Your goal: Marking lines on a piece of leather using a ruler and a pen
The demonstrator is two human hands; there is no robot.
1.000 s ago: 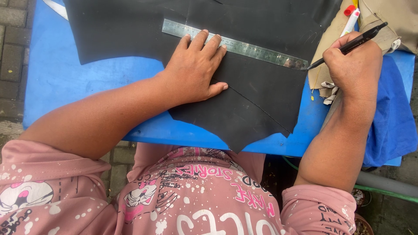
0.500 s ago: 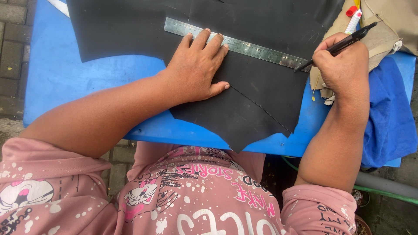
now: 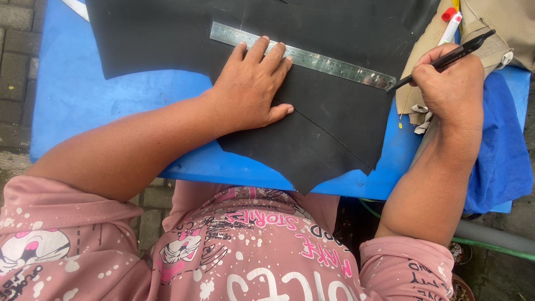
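A large black sheet (image 3: 334, 128) lies on a blue table (image 3: 72, 100). A steel ruler (image 3: 329, 62) rests slantwise across the sheet. My left hand (image 3: 251, 89) lies flat on the sheet, its fingertips pressing the ruler's left part. My right hand (image 3: 451, 89) grips a black pen (image 3: 446, 58), whose tip touches the sheet at the ruler's right end. A thin line runs across the sheet below my left hand.
Tan fabric (image 3: 501, 28) and a red-capped white marker (image 3: 450, 25) lie at the table's far right. A blue cloth (image 3: 501, 156) hangs over the right edge. Paving bricks (image 3: 14, 67) show at left; a grey pipe (image 3: 490, 237) and green hose at lower right.
The pen tip has come down and left to the ruler's right end. My left hand and the ruler hold the same place.
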